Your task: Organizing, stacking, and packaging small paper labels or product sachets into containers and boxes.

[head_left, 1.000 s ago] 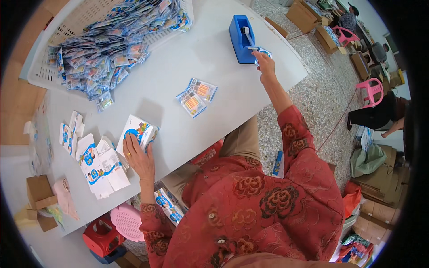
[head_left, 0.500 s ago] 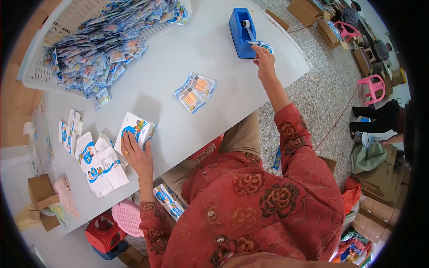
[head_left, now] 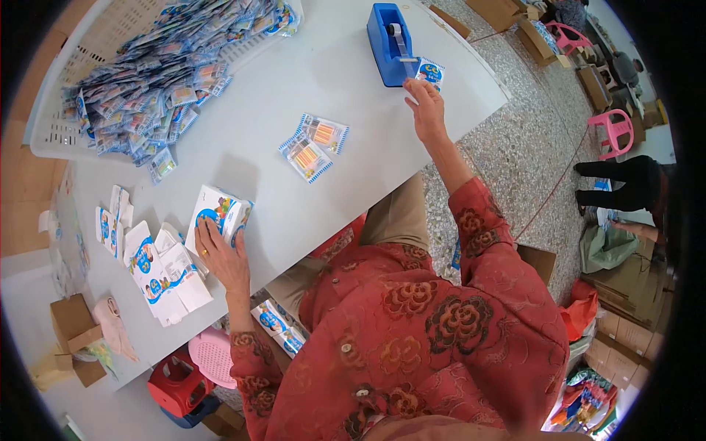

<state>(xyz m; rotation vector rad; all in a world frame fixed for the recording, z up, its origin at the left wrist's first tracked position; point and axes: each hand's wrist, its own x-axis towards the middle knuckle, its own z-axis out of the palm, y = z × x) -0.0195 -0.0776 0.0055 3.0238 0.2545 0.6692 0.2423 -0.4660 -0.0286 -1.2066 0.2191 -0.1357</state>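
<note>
My left hand [head_left: 223, 257] lies over a small white printed box [head_left: 209, 197] near the table's front edge, its fingers across the top and the thumb along the side. My right hand [head_left: 429, 110] reaches to the blue tape dispenser [head_left: 382, 45], where thumb and finger pinch the end of a clear tape strip [head_left: 409, 67]. That strip runs back to the cutter. Just beyond the right fingertips, beside the dispenser, is a blue-and-white packet [head_left: 431, 72]. Two clear sachets with orange-striped contents [head_left: 309, 156] overlap on the table between my hands.
A white basket [head_left: 48, 136] heaped with sachets [head_left: 147, 95] stands at the far left. Flattened printed cartons [head_left: 158, 272] lie left of my left hand. Below the table are a red stool [head_left: 176, 386] and pink stool [head_left: 213, 356]. Another person [head_left: 632, 184] is off to the right.
My right hand has drawn back slightly from the dispenser's cutter, with tape stretched behind it. The packet beside the dispenser shows more fully. My left hand stays on the box.
</note>
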